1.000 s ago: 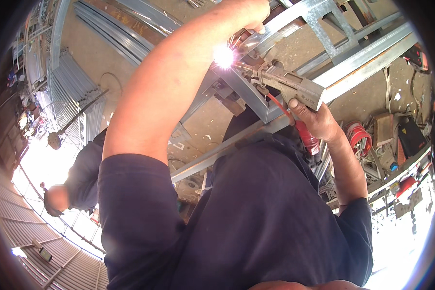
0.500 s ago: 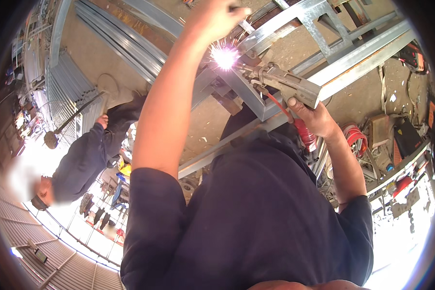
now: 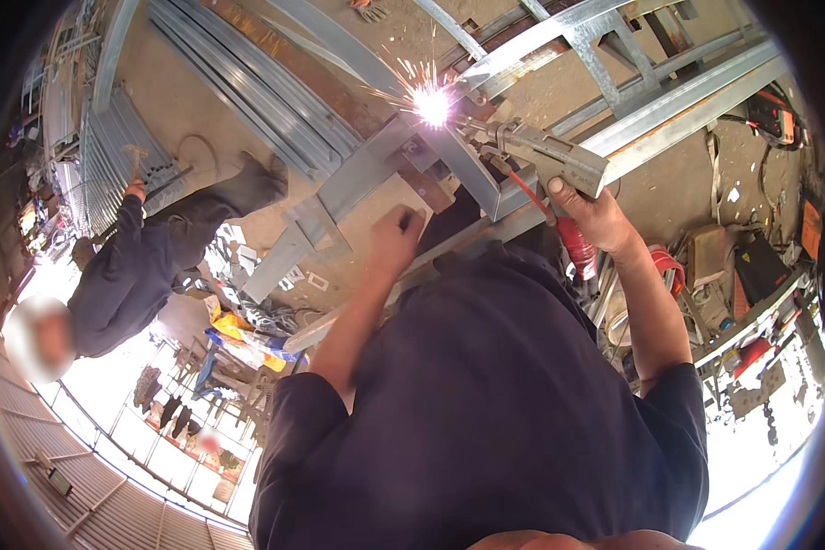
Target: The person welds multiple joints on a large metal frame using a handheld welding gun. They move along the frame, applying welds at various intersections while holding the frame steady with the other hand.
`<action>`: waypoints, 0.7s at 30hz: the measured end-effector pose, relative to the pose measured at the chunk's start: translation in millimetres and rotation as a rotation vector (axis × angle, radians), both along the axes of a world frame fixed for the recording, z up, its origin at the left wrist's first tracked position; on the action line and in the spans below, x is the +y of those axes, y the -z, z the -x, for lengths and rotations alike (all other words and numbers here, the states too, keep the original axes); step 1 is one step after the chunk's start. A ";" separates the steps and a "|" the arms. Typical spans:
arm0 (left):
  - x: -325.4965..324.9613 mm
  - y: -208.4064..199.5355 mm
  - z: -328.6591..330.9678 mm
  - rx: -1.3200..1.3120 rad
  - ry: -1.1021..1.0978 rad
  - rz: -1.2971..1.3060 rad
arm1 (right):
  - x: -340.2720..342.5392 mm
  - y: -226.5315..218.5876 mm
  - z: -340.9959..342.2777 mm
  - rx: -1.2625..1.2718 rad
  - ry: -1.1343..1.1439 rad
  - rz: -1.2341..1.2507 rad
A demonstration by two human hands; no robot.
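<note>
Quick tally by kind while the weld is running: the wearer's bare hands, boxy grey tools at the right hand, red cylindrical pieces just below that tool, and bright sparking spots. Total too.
Bare hands: 2 (left hand, right hand)
Boxy grey tool: 1
Red cylindrical piece: 1
Bright sparking spot: 1
Total: 5

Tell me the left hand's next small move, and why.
Probably ease the left hand a little farther from the bright arc: its skin is bare, and sparks are spraying from that spot at the end of the grey metal bar.
</note>
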State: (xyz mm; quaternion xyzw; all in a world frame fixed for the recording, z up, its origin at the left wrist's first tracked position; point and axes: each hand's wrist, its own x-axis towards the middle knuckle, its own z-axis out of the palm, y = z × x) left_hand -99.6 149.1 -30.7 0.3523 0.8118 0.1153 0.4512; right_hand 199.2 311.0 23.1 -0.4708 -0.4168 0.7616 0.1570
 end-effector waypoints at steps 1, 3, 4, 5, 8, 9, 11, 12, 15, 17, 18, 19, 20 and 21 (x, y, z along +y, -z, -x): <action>-13.1 5.0 -3.5 -0.043 0.000 0.010 | -0.4 -0.7 -0.1 0.002 -0.012 -0.006; -31.6 9.6 -6.5 -0.091 0.049 0.098 | -1.3 0.4 -2.2 0.006 -0.034 -0.019; -37.4 10.2 -8.0 -0.116 0.075 0.142 | -2.5 1.6 -3.3 0.004 -0.036 -0.017; -42.7 11.1 -9.3 -0.130 0.069 0.148 | -3.8 3.2 -4.3 0.002 -0.037 -0.014; -49.1 12.2 -12.1 -0.158 0.060 0.157 | -8.2 4.3 -4.6 -0.004 -0.023 0.002; -50.2 13.4 -12.6 -0.156 0.058 0.154 | -9.8 4.1 -4.3 -0.007 -0.015 0.008; -52.4 14.9 -12.6 -0.165 0.050 0.148 | -13.7 3.2 -3.8 -0.042 0.003 0.022; -53.3 15.6 -13.0 -0.167 0.048 0.137 | -15.4 2.5 -3.4 -0.060 0.011 0.028; -54.8 16.7 -13.4 -0.160 0.068 0.099 | -18.5 3.3 -10.8 -0.088 -0.073 0.000; -57.7 19.0 -13.6 -0.148 0.076 0.069 | -31.1 -2.3 -22.0 -0.053 0.072 -0.020; -60.3 20.1 -14.1 -0.146 0.075 0.055 | -39.0 -7.6 -28.4 -0.036 0.141 -0.030; -62.7 19.3 -14.9 -0.137 0.076 0.028 | -42.3 -18.9 -34.3 -0.104 0.173 -0.110; -65.2 17.9 -15.9 -0.128 0.077 0.001 | -46.5 -13.3 -56.7 -0.098 0.168 -0.112; -64.4 18.7 -17.7 -0.125 0.084 -0.031 | -49.7 -24.4 -67.8 -0.149 0.208 -0.157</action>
